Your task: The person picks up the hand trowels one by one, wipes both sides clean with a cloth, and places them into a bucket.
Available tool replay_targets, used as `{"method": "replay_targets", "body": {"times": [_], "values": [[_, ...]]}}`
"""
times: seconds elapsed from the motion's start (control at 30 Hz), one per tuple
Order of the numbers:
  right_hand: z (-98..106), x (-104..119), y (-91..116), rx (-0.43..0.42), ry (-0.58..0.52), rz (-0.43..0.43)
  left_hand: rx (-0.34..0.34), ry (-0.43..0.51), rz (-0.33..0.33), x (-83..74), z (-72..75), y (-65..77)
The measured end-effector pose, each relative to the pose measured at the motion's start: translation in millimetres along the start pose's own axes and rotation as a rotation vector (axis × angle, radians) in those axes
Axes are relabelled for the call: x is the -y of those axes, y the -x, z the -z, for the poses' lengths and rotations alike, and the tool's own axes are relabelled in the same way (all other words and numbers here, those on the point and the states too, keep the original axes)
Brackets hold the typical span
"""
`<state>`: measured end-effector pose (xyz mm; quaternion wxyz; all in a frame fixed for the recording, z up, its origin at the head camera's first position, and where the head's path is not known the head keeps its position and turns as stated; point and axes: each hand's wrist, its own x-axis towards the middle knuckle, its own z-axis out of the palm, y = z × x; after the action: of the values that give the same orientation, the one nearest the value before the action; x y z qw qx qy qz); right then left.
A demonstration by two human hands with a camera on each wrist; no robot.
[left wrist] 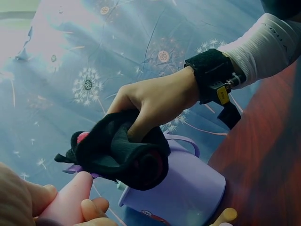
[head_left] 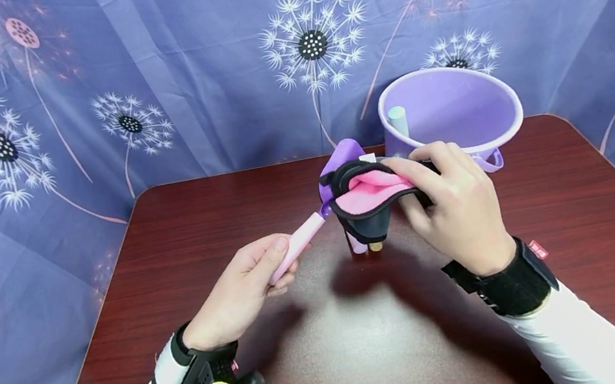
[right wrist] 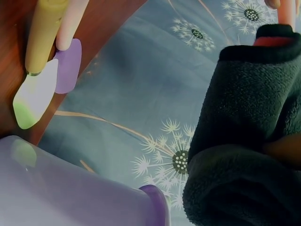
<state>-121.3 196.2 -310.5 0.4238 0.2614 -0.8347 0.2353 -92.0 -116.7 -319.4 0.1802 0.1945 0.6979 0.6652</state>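
Observation:
My left hand [head_left: 262,267] grips the pink handle of a small hand trowel [head_left: 306,235], its purple blade tilted up and away. In my right hand [head_left: 456,197] is a folded piece of black fleece cloth [head_left: 368,226] with a bright pink lining; thumb and fingers pinch its right end. The cloth overlaps the trowel's blade in the head view and hides part of it. From the left wrist view, the cloth [left wrist: 117,150] hangs bunched beneath the right hand [left wrist: 157,99], close to the tip of the pink handle [left wrist: 70,200].
Behind the right hand stands a purple bucket [head_left: 449,109] with a pale green cylinder [head_left: 398,120] inside. On the table [head_left: 216,211] lie a wooden-handled trowel [right wrist: 44,42] with a pale green-white blade and a second pink-handled one [right wrist: 68,68]. A blue dandelion-print curtain [head_left: 207,68] hangs behind.

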Motion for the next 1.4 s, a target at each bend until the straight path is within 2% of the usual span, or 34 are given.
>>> {"method": "replay_targets", "body": {"times": [0.27,0.43,0.83,1.1,1.4], "values": [[1.0,-0.6,4.2,-0.001,0.011,-0.151,-0.006,-0.019,-0.008,-0.1,0.1,-0.1],[2.2,-1.6,5.9,0.033,0.051,-0.202,-0.008,-0.012,0.001,-1.9,0.8,0.8],[0.9,-3.6,6.3,0.025,0.087,-0.242,-0.015,0.003,-0.013,-4.3,0.7,2.4],[-3.0,-2.9,6.6,-0.019,0.080,-0.272,-0.028,0.034,-0.013,-3.1,0.9,1.9],[-5.4,0.2,8.2,0.000,0.084,-0.242,-0.046,0.187,-0.012,-0.2,-3.5,0.2]]}}
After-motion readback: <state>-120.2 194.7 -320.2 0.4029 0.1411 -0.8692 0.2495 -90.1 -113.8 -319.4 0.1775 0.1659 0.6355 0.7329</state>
